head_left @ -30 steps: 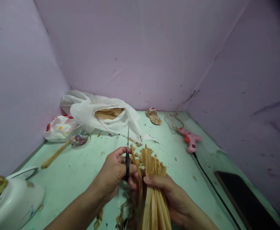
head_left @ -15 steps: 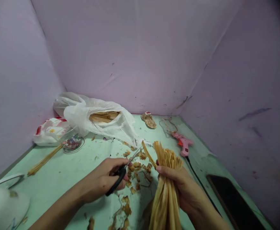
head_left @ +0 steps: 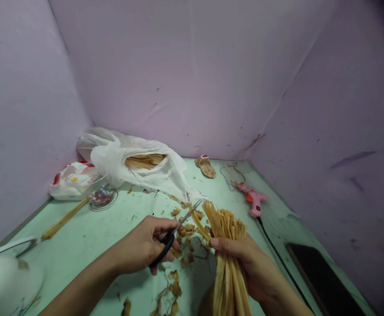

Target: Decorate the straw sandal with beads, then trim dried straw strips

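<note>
My left hand [head_left: 145,245] is closed round the black handles of a pair of scissors [head_left: 167,245]. The blades point up and to the right, slightly apart, at the tip of a strip [head_left: 198,223] that sticks out from a bundle. That bundle of dried, straw-coloured leaf strips [head_left: 229,263] stands upright in my right hand [head_left: 244,259], which is wrapped round it with the thumb across the front. Its upper ends are cut or folded short; the lower part runs out of the picture. Dry brown scraps [head_left: 188,230] lie on the table below the blades.
A white plastic bag [head_left: 139,175] with more strips lies at the back. A pink glue gun [head_left: 254,199] with its cord and a dark phone [head_left: 320,281] are on the right. Left stand a bead dish [head_left: 103,197], a wipes pack [head_left: 75,180] and a white pot [head_left: 10,281].
The scissors have moved slightly right, their blades now meeting the projecting strip. The bundle's top has shifted a little left and down in my right hand.
</note>
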The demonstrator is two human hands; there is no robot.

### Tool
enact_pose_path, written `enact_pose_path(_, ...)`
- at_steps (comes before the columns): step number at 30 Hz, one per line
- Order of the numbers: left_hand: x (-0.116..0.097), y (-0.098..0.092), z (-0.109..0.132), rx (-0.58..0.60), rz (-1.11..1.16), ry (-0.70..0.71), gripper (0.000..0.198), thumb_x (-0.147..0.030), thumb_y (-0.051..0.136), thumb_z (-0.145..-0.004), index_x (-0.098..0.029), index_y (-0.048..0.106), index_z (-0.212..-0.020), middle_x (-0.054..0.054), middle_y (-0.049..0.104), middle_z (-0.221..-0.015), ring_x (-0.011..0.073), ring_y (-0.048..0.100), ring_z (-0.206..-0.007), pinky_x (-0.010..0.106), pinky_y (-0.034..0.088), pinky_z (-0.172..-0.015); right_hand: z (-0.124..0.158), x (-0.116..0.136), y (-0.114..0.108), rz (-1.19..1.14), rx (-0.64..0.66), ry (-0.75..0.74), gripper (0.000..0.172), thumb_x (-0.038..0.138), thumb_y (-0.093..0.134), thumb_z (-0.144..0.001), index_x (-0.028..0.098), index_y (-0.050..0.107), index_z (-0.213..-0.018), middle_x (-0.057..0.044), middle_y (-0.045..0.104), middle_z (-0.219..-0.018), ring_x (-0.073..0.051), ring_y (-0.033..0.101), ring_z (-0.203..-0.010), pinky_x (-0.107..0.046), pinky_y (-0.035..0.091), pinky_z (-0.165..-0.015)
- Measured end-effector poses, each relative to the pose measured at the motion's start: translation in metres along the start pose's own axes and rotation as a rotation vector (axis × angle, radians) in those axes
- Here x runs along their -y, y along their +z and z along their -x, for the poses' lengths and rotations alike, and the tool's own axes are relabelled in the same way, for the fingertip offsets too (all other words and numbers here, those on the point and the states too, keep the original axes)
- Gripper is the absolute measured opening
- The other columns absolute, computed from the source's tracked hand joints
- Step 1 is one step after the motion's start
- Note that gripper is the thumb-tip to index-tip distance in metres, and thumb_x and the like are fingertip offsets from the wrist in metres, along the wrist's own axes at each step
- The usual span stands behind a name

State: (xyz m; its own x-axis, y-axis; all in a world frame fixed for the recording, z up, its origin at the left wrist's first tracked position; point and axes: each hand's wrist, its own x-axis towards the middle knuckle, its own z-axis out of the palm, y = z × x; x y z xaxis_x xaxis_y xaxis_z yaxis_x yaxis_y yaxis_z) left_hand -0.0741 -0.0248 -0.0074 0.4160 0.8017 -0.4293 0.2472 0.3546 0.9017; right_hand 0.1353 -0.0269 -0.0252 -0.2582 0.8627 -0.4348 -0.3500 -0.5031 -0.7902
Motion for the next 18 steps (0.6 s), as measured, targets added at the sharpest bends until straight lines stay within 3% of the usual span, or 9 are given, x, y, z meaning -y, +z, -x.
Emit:
enact_pose_path(5, 0.001, 0.000, -0.001, -0.057, 0.024, -0.025, 0.054, -0.016, 0.056, -0.056, -0.014, 0.053, -0.110, 0.004, 0.062, -0.082, 0.0183, 0.064, -0.065, 0.017, 0.042, -0.034, -0.001, 0.000, -0.001, -0.015, 0.001, -0.011, 0.028, 0.021, 0.078, -0.047, 0.014, 0.069, -0.073, -0.001, 0.065, -0.057, -0.013, 0.057, -0.048, -0.023, 0.046, -0.047)
enact_pose_path(9, 0.000, -0.012, -0.005, -0.250, 0.009, -0.015, 0.060, -0.025, 0.057, -0.062, -0.011, 0.043, -0.119, 0.006, 0.064, -0.080, 0.0191, 0.065, -0.060, 0.019, 0.041, -0.031, 0.001, 0.004, -0.001, -0.060, 0.012, -0.010, 0.017, 0.021, 0.080, -0.046, 0.014, 0.065, -0.053, 0.002, 0.058, -0.043, -0.009, 0.051, -0.037, -0.020, 0.044, -0.041)
enact_pose_path(12, 0.000, -0.033, -0.005, -0.477, -0.388, -0.043, 0.051, -0.033, 0.050, -0.072, -0.013, 0.045, -0.119, 0.006, 0.066, -0.078, 0.0204, 0.065, -0.061, 0.023, 0.043, -0.036, 0.001, 0.008, -0.005, -0.136, -0.088, 0.029, 0.023, 0.018, 0.082, -0.042, 0.014, 0.070, -0.061, 0.000, 0.065, -0.052, -0.008, 0.053, -0.039, -0.019, 0.046, -0.041)
enact_pose_path(15, 0.003, -0.055, -0.003, -0.674, -0.947, -0.111, 0.037, -0.023, 0.050, -0.072, -0.014, 0.057, -0.107, 0.009, 0.069, -0.082, 0.0262, 0.065, -0.078, 0.033, 0.050, -0.062, 0.004, 0.015, -0.010, -0.182, -0.148, 0.060, 0.031, 0.018, 0.084, -0.037, 0.013, 0.072, -0.066, 0.000, 0.064, -0.050, -0.009, 0.054, -0.038, -0.018, 0.047, -0.040)
enact_pose_path(18, 0.008, -0.064, -0.002, -0.764, -1.106, -0.199, 0.028, -0.017, 0.052, -0.070, -0.013, 0.062, -0.096, 0.015, 0.069, -0.090, 0.0332, 0.062, -0.091, 0.040, 0.046, -0.075, 0.009, 0.024, -0.014, -0.194, -0.141, 0.090, 0.028, 0.018, 0.084, -0.033, 0.010, 0.070, -0.056, 0.001, 0.057, -0.040, -0.008, 0.052, -0.035, -0.016, 0.047, -0.037)
